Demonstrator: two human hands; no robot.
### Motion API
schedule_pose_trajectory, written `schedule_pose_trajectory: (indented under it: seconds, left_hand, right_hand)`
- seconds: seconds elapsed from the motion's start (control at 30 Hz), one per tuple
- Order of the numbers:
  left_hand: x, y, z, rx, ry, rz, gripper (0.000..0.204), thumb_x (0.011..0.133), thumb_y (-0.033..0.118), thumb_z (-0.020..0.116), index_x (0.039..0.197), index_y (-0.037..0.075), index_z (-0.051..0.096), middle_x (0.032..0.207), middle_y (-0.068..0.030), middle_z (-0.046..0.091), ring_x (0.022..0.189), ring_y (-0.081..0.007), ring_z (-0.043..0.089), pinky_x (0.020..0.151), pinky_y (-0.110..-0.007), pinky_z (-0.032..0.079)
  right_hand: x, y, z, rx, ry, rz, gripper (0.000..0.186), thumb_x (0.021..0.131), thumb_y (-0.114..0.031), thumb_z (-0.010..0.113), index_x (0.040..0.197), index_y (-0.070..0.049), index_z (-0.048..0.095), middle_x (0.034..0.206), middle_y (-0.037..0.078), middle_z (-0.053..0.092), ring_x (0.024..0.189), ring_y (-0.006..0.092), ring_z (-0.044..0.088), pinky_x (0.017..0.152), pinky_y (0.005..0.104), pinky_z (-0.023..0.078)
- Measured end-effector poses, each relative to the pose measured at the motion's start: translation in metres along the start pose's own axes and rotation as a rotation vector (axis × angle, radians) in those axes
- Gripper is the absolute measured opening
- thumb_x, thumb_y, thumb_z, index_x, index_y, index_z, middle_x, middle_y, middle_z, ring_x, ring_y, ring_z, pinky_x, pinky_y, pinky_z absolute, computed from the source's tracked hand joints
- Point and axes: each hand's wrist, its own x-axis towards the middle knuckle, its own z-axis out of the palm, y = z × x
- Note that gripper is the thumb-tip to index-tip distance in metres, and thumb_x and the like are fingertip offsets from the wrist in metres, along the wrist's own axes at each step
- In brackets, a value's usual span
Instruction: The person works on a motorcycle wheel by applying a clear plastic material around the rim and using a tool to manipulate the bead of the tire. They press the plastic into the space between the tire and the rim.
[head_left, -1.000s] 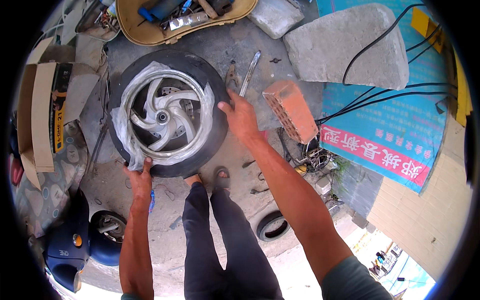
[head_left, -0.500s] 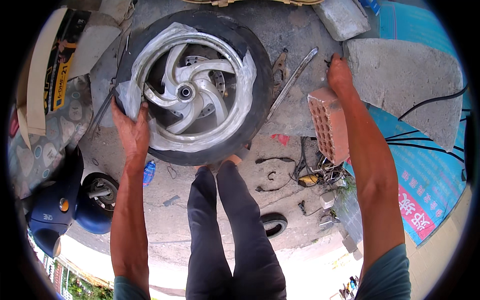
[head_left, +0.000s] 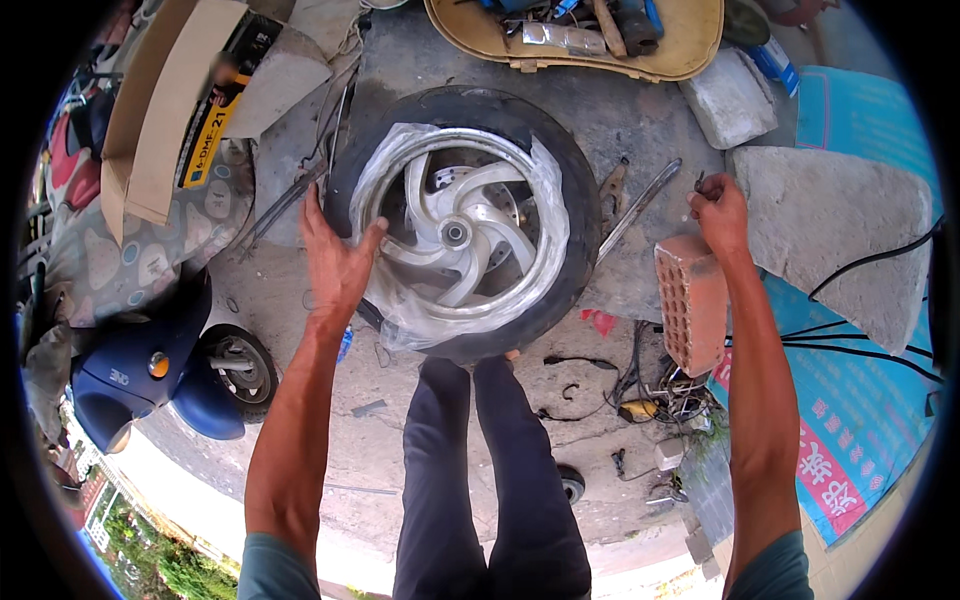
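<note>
Wheel (head_left: 458, 232), silver-spoked, black-tyred, rim wrapped in translucent film (head_left: 400, 322): face up, mid-view, just before dark-trousered legs (head_left: 440, 450). Left hand (head_left: 340, 262): fingers loosely spread at wheel's left edge. Right hand (head_left: 721, 214): fingertips pinched, apparently on dark piece (head_left: 699, 181) too tiny to identify; near perforated red brick (head_left: 690, 305), metal bar (head_left: 640, 212), concrete block (head_left: 830, 235).

A black-tyred silver wheel (head_left: 456, 233), translucent film (head_left: 405, 318) around its rim (head_left: 490, 138), faces up at the left hand (head_left: 338, 262).
</note>
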Motion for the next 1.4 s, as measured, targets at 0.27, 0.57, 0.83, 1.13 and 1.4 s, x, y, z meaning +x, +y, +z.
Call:
schedule_pose_trajectory:
  seconds: [0.27, 0.57, 0.83, 1.13, 1.4]
  left_hand:
    - [0.062, 0.028, 0.017, 0.366, 0.066, 0.586, 0.054, 0.094, 0.029, 0.073, 0.144, 0.016, 0.057, 0.138, -0.0131, 0.054, 0.122, -0.0359, 0.052, 0.105, -0.047, 0.041]
    - [0.095, 0.032, 0.032, 0.107, -0.033, 0.652, 0.010, 0.091, 0.006, 0.065, 0.100, 0.004, 0.061, 0.099, -0.0134, 0.058, 0.099, -0.0373, 0.056, 0.088, -0.047, 0.045]
    - [0.100, 0.027, 0.027, 0.023, -0.050, 0.672, 0.011, 0.091, 0.005, 0.065, 0.101, 0.002, 0.060, 0.097, -0.0158, 0.058, 0.097, -0.0390, 0.056, 0.086, -0.048, 0.045]
    - [0.101, 0.026, 0.025, 0.015, -0.063, 0.692, 0.011, 0.091, 0.005, 0.066, 0.101, 0.002, 0.060, 0.098, -0.0156, 0.058, 0.096, -0.0387, 0.056, 0.086, -0.048, 0.044]
    - [0.100, 0.028, 0.026, -0.003, -0.061, 0.675, 0.012, 0.091, 0.006, 0.066, 0.101, 0.003, 0.060, 0.098, -0.0145, 0.058, 0.096, -0.0382, 0.056, 0.085, -0.047, 0.044]
  right_hand:
    - [-0.141, -0.131, 0.078, 0.981, 0.016, 0.181, 0.028, 0.096, -0.002, 0.070, 0.122, -0.001, 0.059, 0.093, 0.007, 0.066, 0.072, 0.0155, 0.066, 0.062, 0.0267, 0.051]
    - [-0.186, -0.165, 0.166, 0.947, 0.221, 0.292, 0.020, 0.098, -0.006, 0.070, 0.114, 0.002, 0.062, 0.095, 0.008, 0.071, 0.083, 0.0116, 0.071, 0.074, 0.0248, 0.058]
    - [-0.174, -0.176, 0.200, 0.982, 0.293, 0.357, 0.014, 0.100, 0.000, 0.065, 0.110, 0.001, 0.056, 0.099, 0.011, 0.073, 0.081, 0.0124, 0.071, 0.072, 0.0247, 0.056]
    - [-0.171, -0.179, 0.215, 0.832, 0.360, 0.353, 0.012, 0.100, -0.003, 0.065, 0.108, 0.000, 0.056, 0.097, 0.009, 0.075, 0.075, 0.0107, 0.070, 0.064, 0.0253, 0.053]
    - [-0.171, -0.175, 0.217, 0.211, 0.353, 0.188, 0.019, 0.099, -0.010, 0.066, 0.116, -0.003, 0.070, 0.098, 0.015, 0.076, 0.069, 0.0243, 0.074, 0.063, 0.0360, 0.058]
